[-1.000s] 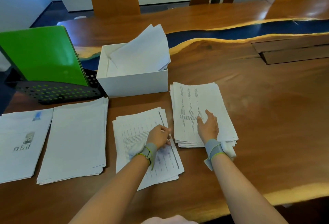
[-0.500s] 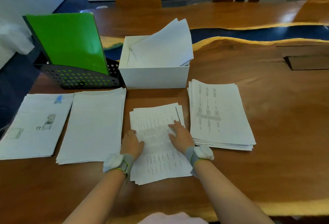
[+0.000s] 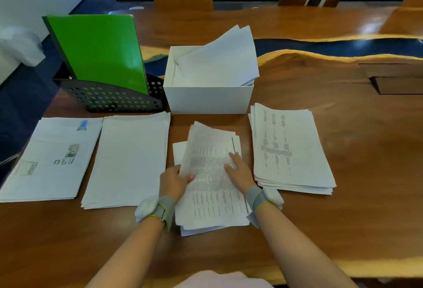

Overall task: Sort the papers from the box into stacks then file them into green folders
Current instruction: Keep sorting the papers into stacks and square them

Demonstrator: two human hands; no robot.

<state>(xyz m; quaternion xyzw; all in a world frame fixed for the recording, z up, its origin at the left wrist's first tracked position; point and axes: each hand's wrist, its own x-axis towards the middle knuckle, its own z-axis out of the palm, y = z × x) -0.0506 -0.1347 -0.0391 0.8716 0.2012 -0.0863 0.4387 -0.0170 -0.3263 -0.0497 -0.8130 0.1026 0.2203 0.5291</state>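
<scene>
left hand now pinches the left edge of the printed stack lying between the two hands, thumb on top, so the upper sheets curl up off the pile; half a second ago it only rested beside that edge. right hand lies on the same stack with fingers straight, pressing the sheets down, having come across from the thicker stack just to its right. beyond the fingertips the white box holds loose papers, and the green folders stand in a black mesh rack farther out past the left hand. a plain stack lies just left of that hand, a pictured stack beyond it. to my eye this pile is being gathered or squared, while sorting is unfinished and filing not begun.
</scene>
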